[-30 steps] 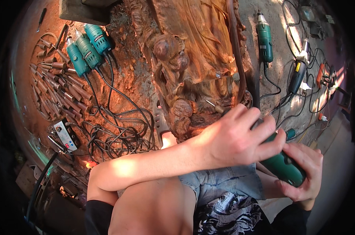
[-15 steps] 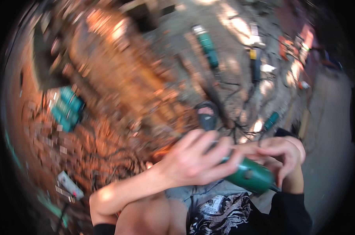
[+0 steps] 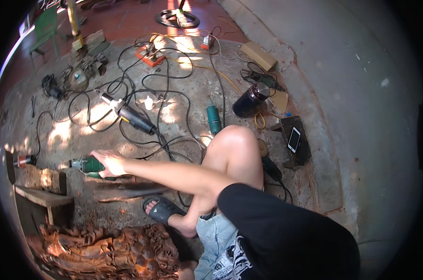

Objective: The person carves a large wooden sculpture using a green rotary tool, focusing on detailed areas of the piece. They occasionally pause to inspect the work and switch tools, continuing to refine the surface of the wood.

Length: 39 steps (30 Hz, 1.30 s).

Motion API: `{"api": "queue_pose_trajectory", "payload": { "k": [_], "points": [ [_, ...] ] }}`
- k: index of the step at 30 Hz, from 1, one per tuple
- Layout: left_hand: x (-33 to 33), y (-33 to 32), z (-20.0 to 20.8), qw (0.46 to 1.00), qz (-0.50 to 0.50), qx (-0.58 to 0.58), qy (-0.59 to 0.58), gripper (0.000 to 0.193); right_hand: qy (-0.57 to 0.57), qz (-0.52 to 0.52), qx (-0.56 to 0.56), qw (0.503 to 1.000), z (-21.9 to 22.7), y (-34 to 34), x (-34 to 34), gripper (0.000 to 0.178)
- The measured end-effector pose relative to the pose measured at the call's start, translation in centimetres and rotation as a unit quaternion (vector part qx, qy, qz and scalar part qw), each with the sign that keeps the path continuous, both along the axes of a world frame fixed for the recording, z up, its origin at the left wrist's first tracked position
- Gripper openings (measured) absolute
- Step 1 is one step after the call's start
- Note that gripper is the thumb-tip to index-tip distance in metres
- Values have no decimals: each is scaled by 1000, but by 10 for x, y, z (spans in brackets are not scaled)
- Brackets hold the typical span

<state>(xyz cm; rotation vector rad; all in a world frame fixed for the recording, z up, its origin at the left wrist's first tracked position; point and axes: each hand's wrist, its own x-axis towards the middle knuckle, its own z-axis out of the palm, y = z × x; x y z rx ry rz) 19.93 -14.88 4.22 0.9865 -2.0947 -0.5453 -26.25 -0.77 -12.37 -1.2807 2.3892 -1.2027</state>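
My right arm stretches across to the left. Its hand is wrapped over the body of a green handheld die grinder lying low on the concrete, its metal nose pointing left. Part of the tool's rear is covered by my fingers. My left hand is out of view. At the lower left lies a reddish-brown carved wood piece with deep relief. A second green die grinder rests beyond my raised knee, and a dark green power tool lies just right of that knee.
Tangled black cables cross the floor around a grey-black angle grinder and an orange power strip. A dark flask, a cardboard box and a phone on a dark block are at right. Wooden blocks stand at left.
The view has swung to the right. Earlier my left hand held a green power tool near my lap, with my right hand at its rear; now my right hand grips a die grinder on the floor.
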Motion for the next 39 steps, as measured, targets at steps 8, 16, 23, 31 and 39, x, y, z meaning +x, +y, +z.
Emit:
{"api": "queue_pose_trajectory", "payload": {
  "k": [8,16,23,31,39],
  "points": [
    [70,60,-16,935,212,284,-25,51,-90,-180,47,978,-79,-36,-8,70],
    [82,53,-63,851,204,444,194,35,-54,-132,286,947,-86,-59,-65,67],
    [75,71,-76,799,200,519,228,34,4,-90,251,964,-92,-50,-88,75],
    [83,78,-104,801,104,564,170,34,218,204,383,874,39,-9,-115,73],
    [57,101,-122,806,3,574,145,60,319,240,322,858,235,113,-90,51]
  ]
}}
